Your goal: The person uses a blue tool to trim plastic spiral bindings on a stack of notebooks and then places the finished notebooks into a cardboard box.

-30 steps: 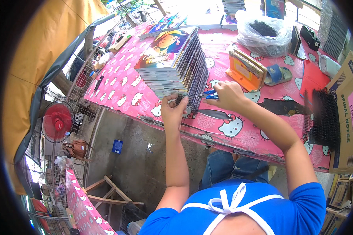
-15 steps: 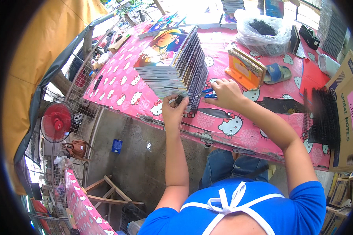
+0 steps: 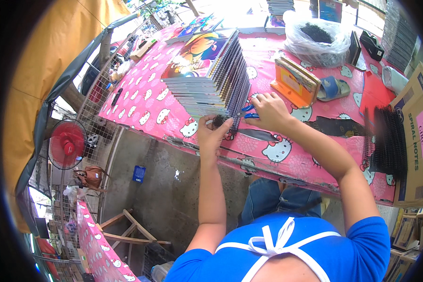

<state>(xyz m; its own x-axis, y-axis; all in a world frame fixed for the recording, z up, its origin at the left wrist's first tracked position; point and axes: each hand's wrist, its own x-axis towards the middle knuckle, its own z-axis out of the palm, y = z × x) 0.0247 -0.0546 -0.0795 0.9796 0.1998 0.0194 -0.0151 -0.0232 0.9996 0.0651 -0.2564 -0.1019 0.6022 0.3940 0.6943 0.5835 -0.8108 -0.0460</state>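
A tall stack of spiral notebooks [image 3: 190,94] with colourful covers stands near the table's front edge, its black coil bindings [image 3: 235,89] facing right. My right hand [image 3: 270,113] is closed around blue-handled cutters [image 3: 250,113], whose jaws point left to the coils at the low corner of the stack. Beside that corner, my left hand [image 3: 212,136] pinches a dark tangle of black coil scraps [image 3: 218,121] between thumb and fingers. Whether the left fingertips also touch a notebook's coil is hidden. A dark flat blade-like strip [image 3: 257,135] lies just in front of the cutters.
An orange wooden stand [image 3: 293,87] and a blue slipper [image 3: 332,88] lie right of the stack. Behind them sits a clear plastic bag [image 3: 315,47] of black scraps. Black coils [image 3: 387,141] lean against a cardboard box [image 3: 418,136] at the right. A red fan [image 3: 68,144] stands left.
My left hand has shifted slightly right, its thumb closer to the cutters. The right hand with the cutters stays almost in place at the coils.
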